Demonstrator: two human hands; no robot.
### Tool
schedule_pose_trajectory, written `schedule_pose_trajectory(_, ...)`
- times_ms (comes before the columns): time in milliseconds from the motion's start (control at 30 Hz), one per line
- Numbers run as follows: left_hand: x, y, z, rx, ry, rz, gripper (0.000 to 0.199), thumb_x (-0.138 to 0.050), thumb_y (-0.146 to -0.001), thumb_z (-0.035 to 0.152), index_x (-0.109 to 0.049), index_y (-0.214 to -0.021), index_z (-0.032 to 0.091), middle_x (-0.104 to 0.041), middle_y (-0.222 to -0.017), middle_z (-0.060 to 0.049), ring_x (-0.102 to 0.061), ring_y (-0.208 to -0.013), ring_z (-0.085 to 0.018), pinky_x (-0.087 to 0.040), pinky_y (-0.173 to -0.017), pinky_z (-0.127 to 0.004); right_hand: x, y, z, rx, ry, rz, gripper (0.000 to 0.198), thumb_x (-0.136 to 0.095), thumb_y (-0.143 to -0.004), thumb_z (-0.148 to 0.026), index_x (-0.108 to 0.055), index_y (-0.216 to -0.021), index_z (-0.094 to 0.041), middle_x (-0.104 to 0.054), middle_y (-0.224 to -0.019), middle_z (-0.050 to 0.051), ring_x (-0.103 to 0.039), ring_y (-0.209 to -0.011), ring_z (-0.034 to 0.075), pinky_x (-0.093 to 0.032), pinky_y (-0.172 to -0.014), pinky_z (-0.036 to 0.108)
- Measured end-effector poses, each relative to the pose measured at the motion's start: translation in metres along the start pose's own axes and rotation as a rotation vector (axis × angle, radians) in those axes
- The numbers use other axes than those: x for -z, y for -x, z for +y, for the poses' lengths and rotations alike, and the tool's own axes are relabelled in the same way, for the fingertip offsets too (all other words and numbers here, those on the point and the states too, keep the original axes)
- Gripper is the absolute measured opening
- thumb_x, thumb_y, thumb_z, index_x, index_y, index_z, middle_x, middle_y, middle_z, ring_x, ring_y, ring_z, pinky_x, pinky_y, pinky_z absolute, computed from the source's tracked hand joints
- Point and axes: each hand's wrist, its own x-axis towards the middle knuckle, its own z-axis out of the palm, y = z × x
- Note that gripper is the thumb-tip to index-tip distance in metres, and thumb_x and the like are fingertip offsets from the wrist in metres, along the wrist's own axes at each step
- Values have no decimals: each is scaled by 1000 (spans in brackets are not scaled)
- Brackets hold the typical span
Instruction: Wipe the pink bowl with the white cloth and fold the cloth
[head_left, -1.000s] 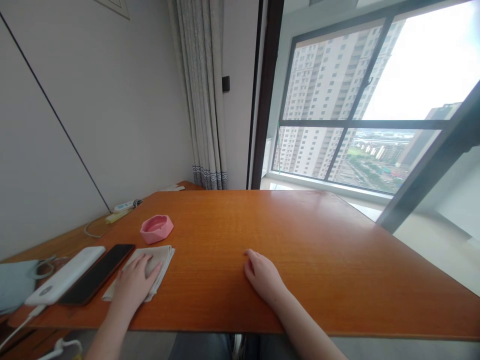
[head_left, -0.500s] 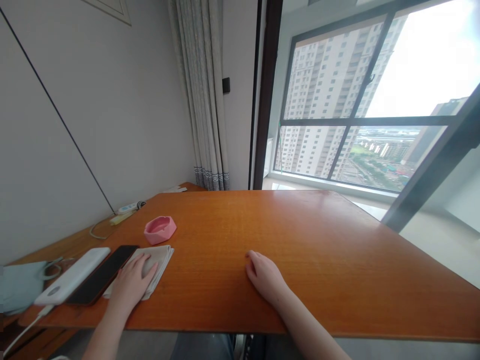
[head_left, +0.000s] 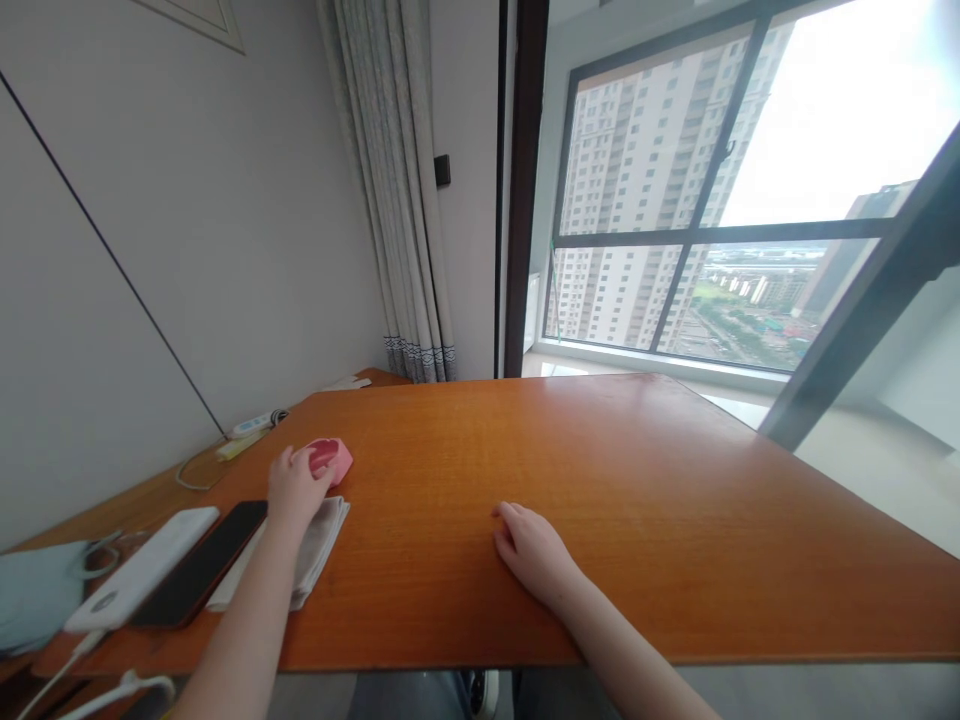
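My left hand (head_left: 296,492) is at the pink ashtray (head_left: 339,462), its fingers over the left side and its thumb at the near side, closed on the rim. The ashtray rests on the wooden table, its left part hidden by the hand. Under my left forearm is a folded light-grey cloth (head_left: 319,550), partly covered. My right hand (head_left: 536,550) lies on its side on the table near the middle, fingers loosely bent, a gap between thumb and forefinger, nothing visible in it.
Left of the cloth lie a dark phone (head_left: 202,565) and a white power bank (head_left: 142,570) with a cable plugged in. A pale blue pouch (head_left: 37,595) sits at the far left. Behind them, a power strip (head_left: 255,424) runs along the wall. The wooden table (head_left: 637,500) extends toward a window.
My left hand has left the folded cloth and moved forward to the pink ashtray, closing on its rim. My right hand stays where it was. The view has shifted slightly.
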Motion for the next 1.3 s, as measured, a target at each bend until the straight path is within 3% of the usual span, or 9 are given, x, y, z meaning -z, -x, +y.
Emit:
schedule_pose_trajectory(167, -15, -9, 0, -94, -45, -114, 46, -51, -74, 46, -65, -94, 8, -57, -116, -20, -42, -119, -36, -24, -104, -48, 1, 0, 0, 8, -1, -3, 25, -42, -83, -19, -58, -103, -18, -64, -97, 7, -59, -94, 19, -39, -83, 27)
schedule_pose_trajectory(300, -12, -12, 0, -88, -28, -201, 29, -53, -73, 41, -65, -71, 14, -67, -86, -15, -51, -108, -34, -33, -99, -44, 3, 1, -2, 6, 18, -21, 20, -42, -84, -19, -60, -93, -19, -64, -92, 6, -59, -87, 18, -39, -78, 26)
schedule_pose_trajectory(367, -7, -10, 8, -92, 25, -190, 27, -54, -72, 40, -65, -70, 16, -67, -87, -15, -46, -114, -37, -36, -96, -45, 3, 2, -3, -2, 22, -20, 19, -42, -84, -20, -60, -88, -19, -63, -88, 6, -58, -83, 18, -39, -76, 26)
schedule_pose_trajectory(533, 5, 11, 67, -259, 322, -133, 24, -56, -73, 40, -63, -75, 17, -64, -99, -13, -41, -121, -32, -37, -99, -41, 3, -1, -2, -49, -62, 10, 16, -42, -83, -19, -59, -84, -19, -62, -81, 4, -57, -77, 17, -41, -72, 27)
schedule_pose_trajectory(667, 11, 36, 130, -462, 559, -170, 22, -59, -75, 39, -59, -69, 18, -63, -95, -11, -38, -124, -31, -35, -100, -42, 14, -22, 3, -99, -326, 87, 22, -44, -82, -24, -55, -101, -19, -61, -84, 3, -56, -71, 14, -45, -69, 26)
schedule_pose_trajectory(833, 12, 54, 186, -699, 687, -245, 21, -63, -75, 35, -54, -64, 19, -61, -78, -7, -37, -125, -29, -27, -106, -45, 35, -64, 7, -127, -479, 262, 47, -46, -84, -42, -43, -124, -18, -49, -127, 12, -57, -99, 18, -45, -86, 32)
schedule_pose_trajectory(933, 9, 58, 205, -778, 722, -259, 18, -62, -76, 34, -56, -67, 19, -60, -75, -6, -39, -124, -28, -21, -110, -48, 38, -86, 13, -185, -570, 227, 50, -48, -82, -45, -43, -124, -18, -50, -127, 10, -53, -110, 19, -43, -91, 31)
schedule_pose_trajectory(1133, -4, 63, 216, -783, 692, -278, 20, -63, -74, 33, -53, -63, 20, -60, -73, -6, -45, -116, -28, -23, -109, -48, 21, -97, 32, -310, -855, 141, 41, -31, -89, -45, -45, -122, -24, -61, -113, 5, -61, -97, 18, -51, -73, 28)
schedule_pose_trajectory(1300, 1, 45, 184, -629, 601, -176, 20, -62, -74, 34, -53, -62, 20, -63, -79, -10, -39, -122, -31, -31, -103, -46, -6, -91, 30, -305, -809, 87, 42, -22, -92, -42, -43, -124, -25, -57, -120, 6, -62, -94, 15, -52, -68, 26)
